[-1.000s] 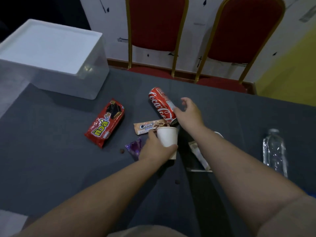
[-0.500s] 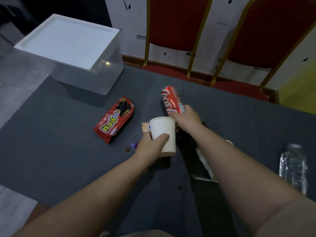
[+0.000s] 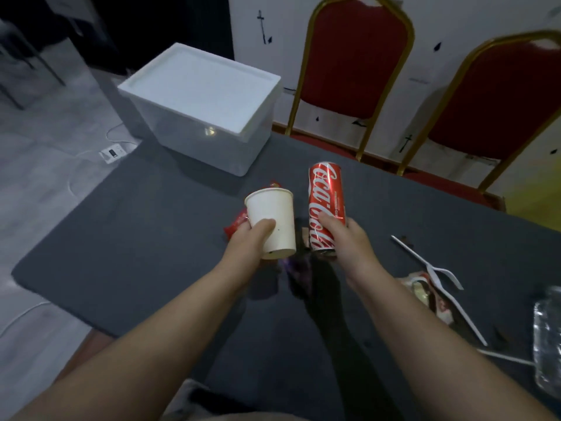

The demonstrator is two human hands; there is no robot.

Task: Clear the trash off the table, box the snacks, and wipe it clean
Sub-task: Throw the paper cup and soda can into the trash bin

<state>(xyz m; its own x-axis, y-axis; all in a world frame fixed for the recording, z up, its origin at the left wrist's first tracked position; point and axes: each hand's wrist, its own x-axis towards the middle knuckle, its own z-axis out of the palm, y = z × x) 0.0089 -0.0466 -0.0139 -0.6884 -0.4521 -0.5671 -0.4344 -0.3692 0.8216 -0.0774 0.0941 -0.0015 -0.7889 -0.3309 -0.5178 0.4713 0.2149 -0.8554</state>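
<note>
My left hand grips a white paper cup, held upright above the dark grey table. My right hand holds a red Coca-Cola can upright, lifted off the table. A red snack packet peeks out behind the cup and my left hand. A purple wrapper lies between my wrists, mostly in shadow. A clear box with a white lid stands at the table's far left corner.
White plastic straws and a fork lie with a crumpled wrapper at the right. A clear plastic bottle lies at the right edge. Two red chairs stand behind the table. Cables and a power strip lie on the floor left.
Both hands have lifted, the cup in my left hand and the can in my right, which now stands upright. The view has swung right and closer.
</note>
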